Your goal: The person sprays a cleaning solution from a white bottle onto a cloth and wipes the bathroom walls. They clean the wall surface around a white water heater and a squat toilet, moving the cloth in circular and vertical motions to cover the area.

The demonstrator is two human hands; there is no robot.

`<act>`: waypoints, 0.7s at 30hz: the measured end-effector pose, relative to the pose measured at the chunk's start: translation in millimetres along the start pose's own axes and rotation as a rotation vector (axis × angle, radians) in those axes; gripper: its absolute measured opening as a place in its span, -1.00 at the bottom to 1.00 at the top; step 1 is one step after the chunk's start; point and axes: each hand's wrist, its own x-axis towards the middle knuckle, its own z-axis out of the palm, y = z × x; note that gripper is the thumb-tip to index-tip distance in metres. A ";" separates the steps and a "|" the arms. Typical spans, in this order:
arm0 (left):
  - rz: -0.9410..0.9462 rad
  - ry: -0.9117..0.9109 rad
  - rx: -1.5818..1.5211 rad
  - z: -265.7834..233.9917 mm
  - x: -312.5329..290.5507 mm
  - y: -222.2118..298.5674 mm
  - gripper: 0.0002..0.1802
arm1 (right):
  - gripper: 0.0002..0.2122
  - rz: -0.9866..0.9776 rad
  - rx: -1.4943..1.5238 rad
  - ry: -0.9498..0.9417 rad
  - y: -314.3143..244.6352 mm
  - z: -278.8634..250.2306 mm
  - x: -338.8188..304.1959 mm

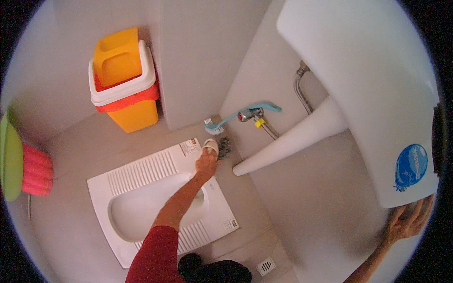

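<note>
My left hand (pixel 206 163) stretches from a red sleeve over the white squat toilet pan (pixel 221 200). Its fingers are closed on a cream-white rounded object (pixel 211 145) near the pan's far right corner. Right beside that object is a dark bristly clump (pixel 224 148); whether the two are one piece I cannot tell. A pale blue long-handled brush (pixel 230 118) with white bristles leans at the wall just beyond, its handle by a valve (pixel 250 114). My right hand (pixel 408 221) has its fingers spread against the lower edge of the white washbasin (pixel 349 89), holding nothing.
A yellow bin (pixel 134 115) with a white rim and red liner stands by the wall corner. Green (pixel 10 160) and pink (pixel 37 170) plastic containers are at far left. A white pipe (pixel 288 141) slants from the basin. A floor drain (pixel 266 266) lies near a dark shape (pixel 217 272).
</note>
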 end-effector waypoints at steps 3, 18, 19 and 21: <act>-0.080 -0.017 -0.024 18.3 -8.2 37.1 0.00 | -0.63 0.020 -0.034 0.005 -13.0 -4.1 10.6; -0.026 0.220 0.240 16.2 -28.4 -78.4 -0.67 | -0.62 0.120 -0.062 0.022 -23.1 -4.3 13.3; 0.038 0.220 0.268 27.7 -33.2 -76.0 -0.68 | -0.63 0.110 -0.020 0.053 -23.3 -3.9 16.7; 0.112 0.164 0.270 55.6 -43.8 -71.4 -0.68 | -0.63 0.103 -0.045 0.063 -22.2 -1.5 16.9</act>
